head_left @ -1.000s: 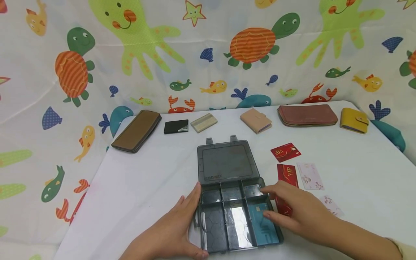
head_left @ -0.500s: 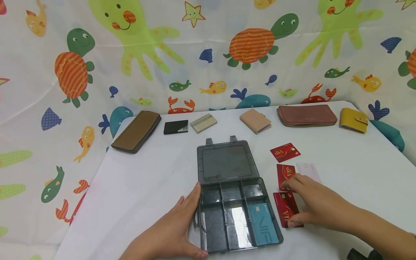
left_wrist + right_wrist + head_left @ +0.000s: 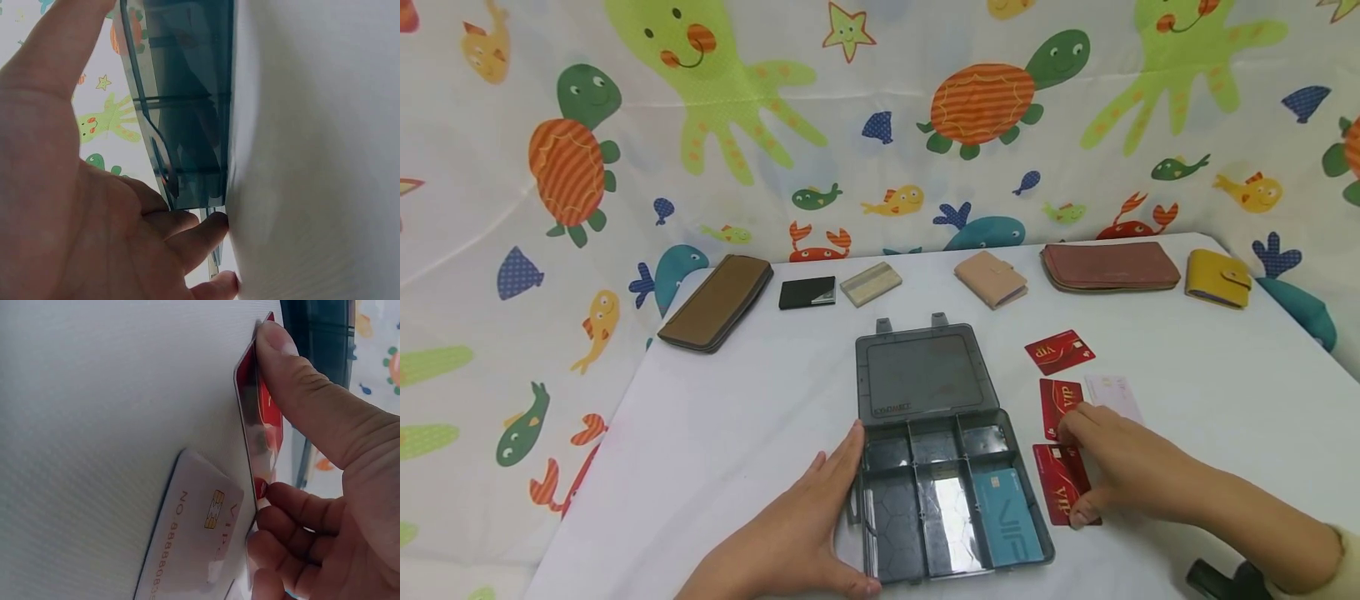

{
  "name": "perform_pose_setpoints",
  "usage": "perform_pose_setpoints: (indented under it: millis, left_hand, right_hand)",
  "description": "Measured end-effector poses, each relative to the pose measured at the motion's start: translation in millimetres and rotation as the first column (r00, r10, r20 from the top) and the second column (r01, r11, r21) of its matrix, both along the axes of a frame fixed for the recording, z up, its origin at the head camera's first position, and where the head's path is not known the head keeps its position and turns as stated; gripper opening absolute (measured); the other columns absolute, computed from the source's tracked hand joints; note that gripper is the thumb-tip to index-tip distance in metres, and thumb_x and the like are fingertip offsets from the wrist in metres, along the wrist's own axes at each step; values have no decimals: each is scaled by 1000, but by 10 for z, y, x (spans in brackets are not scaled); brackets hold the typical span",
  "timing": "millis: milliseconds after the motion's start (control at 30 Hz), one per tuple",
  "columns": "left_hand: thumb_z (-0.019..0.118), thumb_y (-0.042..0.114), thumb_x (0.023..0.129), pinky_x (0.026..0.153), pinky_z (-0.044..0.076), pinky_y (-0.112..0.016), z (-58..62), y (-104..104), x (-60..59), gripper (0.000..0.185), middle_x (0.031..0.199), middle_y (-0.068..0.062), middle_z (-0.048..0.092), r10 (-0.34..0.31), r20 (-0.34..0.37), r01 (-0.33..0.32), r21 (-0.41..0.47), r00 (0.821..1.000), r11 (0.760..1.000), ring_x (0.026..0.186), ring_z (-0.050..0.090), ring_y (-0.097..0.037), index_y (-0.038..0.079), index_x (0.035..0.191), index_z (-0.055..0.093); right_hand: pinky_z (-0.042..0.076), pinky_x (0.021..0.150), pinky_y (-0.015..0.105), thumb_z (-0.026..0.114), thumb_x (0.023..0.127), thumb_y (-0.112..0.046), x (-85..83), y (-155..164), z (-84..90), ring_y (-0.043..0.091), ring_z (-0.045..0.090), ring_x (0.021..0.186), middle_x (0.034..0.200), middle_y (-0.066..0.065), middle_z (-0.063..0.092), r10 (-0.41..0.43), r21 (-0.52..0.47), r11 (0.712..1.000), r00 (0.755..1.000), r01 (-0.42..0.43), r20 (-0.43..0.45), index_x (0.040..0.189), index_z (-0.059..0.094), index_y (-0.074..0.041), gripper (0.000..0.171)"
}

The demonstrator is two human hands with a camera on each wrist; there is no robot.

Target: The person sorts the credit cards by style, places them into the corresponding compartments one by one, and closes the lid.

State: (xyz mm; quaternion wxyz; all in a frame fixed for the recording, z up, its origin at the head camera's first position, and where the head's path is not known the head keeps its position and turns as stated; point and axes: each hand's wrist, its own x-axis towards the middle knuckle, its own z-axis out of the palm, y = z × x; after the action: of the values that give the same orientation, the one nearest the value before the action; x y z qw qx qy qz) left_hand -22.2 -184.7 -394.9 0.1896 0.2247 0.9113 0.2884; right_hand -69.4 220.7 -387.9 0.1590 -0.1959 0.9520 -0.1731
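An open grey compartment box [image 3: 917, 371] lies flat at the table's middle, with a blue VIP card [image 3: 1009, 517] in its right-hand compartment. My left hand [image 3: 820, 508] rests against the box's left side [image 3: 187, 94], fingers straight along the wall. Just right of the box, my right hand [image 3: 1071, 471] pinches a red VIP card [image 3: 1058, 487] by its two short ends, thumb at the near end. In the right wrist view that red card [image 3: 259, 425] is tilted up off the table above a white chip card [image 3: 194, 537].
Two more red VIP cards [image 3: 1058, 352] [image 3: 1058, 398] and a white card [image 3: 1112, 392] lie beyond my right hand. Along the back edge sit a brown wallet [image 3: 717, 302], black [image 3: 807, 292] and striped [image 3: 870, 283] card cases, a pink wallet [image 3: 991, 277], a reddish long wallet [image 3: 1108, 267] and a yellow wallet [image 3: 1217, 277].
My right hand left the blue card in the box, moved right and took hold of the red card beside the box. The left hand and box stayed put.
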Motion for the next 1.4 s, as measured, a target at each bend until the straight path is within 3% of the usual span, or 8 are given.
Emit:
perform_pose_setpoints:
  millis: [200, 367, 533, 733, 933, 1167, 1400]
  left_hand:
    - [84, 80, 53, 121, 10, -52, -5, 7, -11, 155, 170, 4, 0, -10, -20, 10, -8, 1000, 1000, 152, 16, -21, 22, 164, -8]
    - [84, 79, 53, 121, 10, -53, -3, 12, -17, 155, 170, 5, 0, -6, -16, 6, -12, 1000, 1000, 152, 17, -21, 23, 164, -7]
    - [84, 80, 52, 121, 9, -52, -5, 10, -23, 155, 170, 5, 0, -9, -16, 9, -19, 1000, 1000, 152, 18, -20, 22, 164, -6]
    - [85, 78, 53, 121, 9, -52, -11, 5, -23, 155, 170, 5, -2, -15, -21, 15, -10, 1000, 1000, 152, 15, -17, 21, 164, -6]
    - [85, 77, 54, 121, 9, -51, -9, -1, -13, 154, 170, 4, -2, -20, -27, 20, -3, 999, 1000, 152, 14, -16, 20, 164, -6]
    - [85, 78, 53, 121, 9, -51, -9, -2, -6, 155, 170, 3, 0, -14, -36, 14, -4, 999, 1000, 152, 16, -16, 19, 165, -5]
    - [85, 78, 52, 121, 9, -51, -13, 2, -7, 155, 170, 3, 0, -12, -27, 11, -8, 1000, 1000, 152, 18, -17, 20, 165, -4]
  right_hand:
    - [61, 71, 37, 97, 49, -54, -8, 1, 24, 20, 56, 100, 103, -3, 57, -66, -30, 997, 998, 66, 12, 111, 57, -15, 83]
    - [59, 66, 34, 96, 62, -44, -26, 41, 84, 19, 59, 88, 95, -1, 62, -135, -101, 985, 988, 142, 74, 105, 55, -13, 67]
    - [57, 67, 30, 89, 78, -32, -60, 113, 121, 18, 60, 83, 88, -2, 62, -136, -235, 957, 978, 171, 160, 101, 55, -12, 45]
    - [59, 70, 34, 81, 88, -29, -139, 179, 170, 21, 62, 90, 97, 2, 68, -138, -313, 928, 968, 201, 210, 108, 68, -9, 31]
    - [57, 67, 37, 73, 95, -28, -174, 137, 247, 24, 62, 85, 99, 2, 72, -196, -388, 878, 950, 281, 245, 101, 68, -9, 21]
    - [58, 65, 36, 71, 97, -23, -112, -112, 349, 25, 65, 82, 98, 2, 73, -160, -499, 831, 964, 248, 211, 99, 68, -7, 17]
    - [53, 57, 33, 71, 97, -29, -48, -467, 415, 24, 60, 68, 81, -1, 69, -59, -516, 845, 984, 138, 167, 94, 69, -12, 17]
